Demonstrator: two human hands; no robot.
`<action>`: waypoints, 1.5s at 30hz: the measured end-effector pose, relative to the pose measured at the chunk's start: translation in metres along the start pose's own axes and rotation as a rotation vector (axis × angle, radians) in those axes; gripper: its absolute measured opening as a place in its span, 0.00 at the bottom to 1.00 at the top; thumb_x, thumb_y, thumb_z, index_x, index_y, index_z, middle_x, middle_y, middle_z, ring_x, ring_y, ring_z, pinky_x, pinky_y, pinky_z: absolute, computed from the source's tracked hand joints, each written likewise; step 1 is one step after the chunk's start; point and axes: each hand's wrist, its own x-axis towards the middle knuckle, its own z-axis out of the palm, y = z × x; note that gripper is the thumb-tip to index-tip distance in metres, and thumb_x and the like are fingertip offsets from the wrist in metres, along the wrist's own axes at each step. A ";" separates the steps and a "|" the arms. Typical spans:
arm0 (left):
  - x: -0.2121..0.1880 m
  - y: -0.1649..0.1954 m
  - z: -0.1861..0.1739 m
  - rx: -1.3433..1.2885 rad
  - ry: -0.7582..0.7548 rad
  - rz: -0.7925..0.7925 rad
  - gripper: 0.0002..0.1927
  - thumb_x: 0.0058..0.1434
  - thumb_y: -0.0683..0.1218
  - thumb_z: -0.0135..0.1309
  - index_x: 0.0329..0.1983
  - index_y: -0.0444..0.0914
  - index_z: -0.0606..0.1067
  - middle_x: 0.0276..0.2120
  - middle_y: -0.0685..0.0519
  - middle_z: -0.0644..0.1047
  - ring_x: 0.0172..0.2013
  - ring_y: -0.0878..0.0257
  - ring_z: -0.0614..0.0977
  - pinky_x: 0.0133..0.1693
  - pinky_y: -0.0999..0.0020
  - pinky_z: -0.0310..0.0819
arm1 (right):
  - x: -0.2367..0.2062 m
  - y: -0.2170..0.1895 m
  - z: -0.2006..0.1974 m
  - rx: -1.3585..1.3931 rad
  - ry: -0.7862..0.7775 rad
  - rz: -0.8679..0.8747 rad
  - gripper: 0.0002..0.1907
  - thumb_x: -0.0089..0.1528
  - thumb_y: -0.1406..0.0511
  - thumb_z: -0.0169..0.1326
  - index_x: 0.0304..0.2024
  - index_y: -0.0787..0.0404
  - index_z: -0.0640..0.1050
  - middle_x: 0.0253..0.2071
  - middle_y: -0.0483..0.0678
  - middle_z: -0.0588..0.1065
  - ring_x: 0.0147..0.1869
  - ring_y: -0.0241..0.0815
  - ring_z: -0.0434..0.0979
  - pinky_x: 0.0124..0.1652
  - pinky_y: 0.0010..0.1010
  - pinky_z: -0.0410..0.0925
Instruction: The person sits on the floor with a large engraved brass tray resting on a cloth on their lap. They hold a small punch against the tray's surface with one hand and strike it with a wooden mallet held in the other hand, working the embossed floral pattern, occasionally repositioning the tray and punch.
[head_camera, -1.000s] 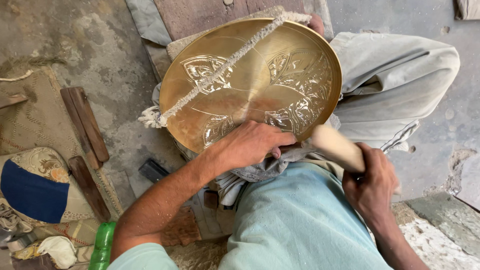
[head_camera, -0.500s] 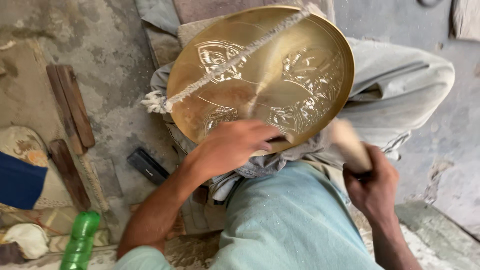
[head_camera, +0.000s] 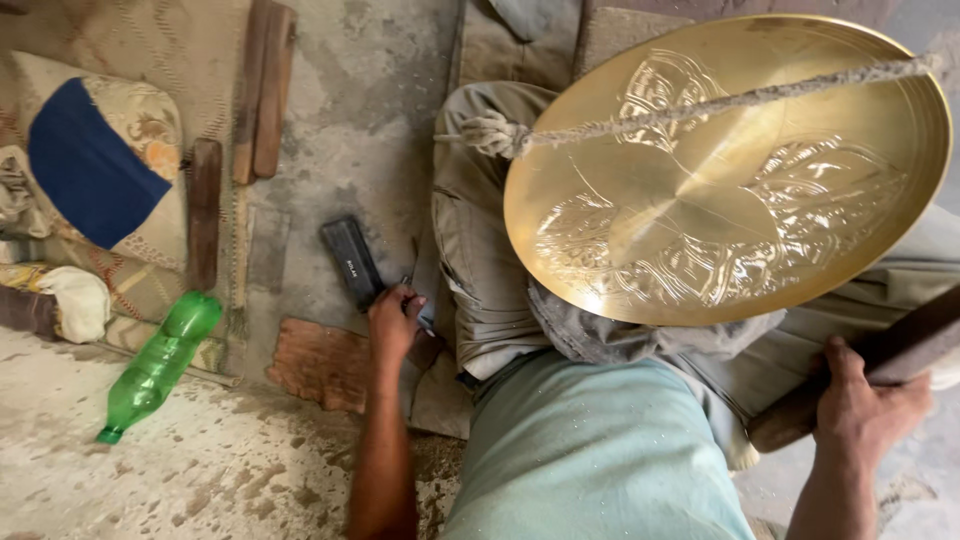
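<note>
A large round brass plate (head_camera: 730, 170) with engraved patterns rests on my lap, and a frayed rope (head_camera: 700, 105) stretches across its face. My left hand (head_camera: 393, 322) is down at the floor beside my left thigh. Its fingers are curled around a thin metal tool (head_camera: 422, 318), right next to a black rectangular block (head_camera: 350, 262). At the lower right, my right hand (head_camera: 868, 400) grips a thick wooden mallet (head_camera: 905, 345), held below the plate's rim.
A green plastic bottle (head_camera: 155, 365) lies on the concrete floor at the left. Wooden sticks (head_camera: 262, 90) and a patterned cushion with a blue patch (head_camera: 95, 170) lie further left. A worn reddish pad (head_camera: 320, 362) sits under my left forearm.
My left hand left the brass plate and dropped to the floor by the black block, closing on a thin tool. The view swung left. My right hand keeps hold of the mallet.
</note>
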 end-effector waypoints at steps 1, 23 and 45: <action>-0.004 0.000 0.004 0.000 0.188 -0.006 0.16 0.56 0.44 0.66 0.43 0.35 0.76 0.39 0.38 0.79 0.41 0.40 0.82 0.41 0.49 0.76 | -0.002 0.001 -0.001 0.009 0.001 -0.007 0.13 0.68 0.78 0.59 0.51 0.74 0.69 0.44 0.55 0.79 0.41 0.42 0.81 0.43 0.30 0.75; -0.028 -0.003 0.081 -0.290 0.022 0.019 0.22 0.77 0.50 0.31 0.62 0.34 0.70 0.54 0.37 0.76 0.51 0.43 0.77 0.52 0.51 0.71 | -0.001 0.004 -0.011 0.071 0.040 0.028 0.13 0.64 0.74 0.61 0.49 0.69 0.73 0.43 0.49 0.78 0.43 0.38 0.80 0.45 0.29 0.74; -0.024 0.037 0.007 -0.721 0.077 -0.230 0.08 0.75 0.44 0.40 0.48 0.32 0.62 0.36 0.44 0.72 0.29 0.56 0.82 0.29 0.61 0.86 | 0.006 -0.007 -0.027 0.060 0.010 0.232 0.20 0.62 0.68 0.65 0.53 0.66 0.73 0.42 0.51 0.77 0.43 0.40 0.78 0.45 0.31 0.73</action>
